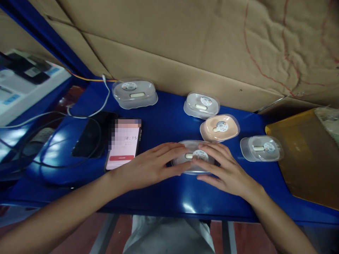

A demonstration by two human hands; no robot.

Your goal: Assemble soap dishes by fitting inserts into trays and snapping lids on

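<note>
A grey soap box (194,167) with a clear lid, a round white label and a pale oblong handle sits on the blue table between my hands. My left hand (156,164) holds its left side, fingers along the far edge and thumb at the near edge. My right hand (225,167) is curved over the right part of the lid, partly covering the label, with the thumb low at the near edge. Just behind it is a peach soap box (221,128). A grey soap box (202,106) stands farther back, and another (262,149) lies to the right.
Another grey soap box (135,94) stands at the back left. A phone (124,141) lies left of my hands, beside a black item (88,137) and loose cables (102,102). Cardboard (172,38) walls the back. A yellow-brown box (304,158) borders the right.
</note>
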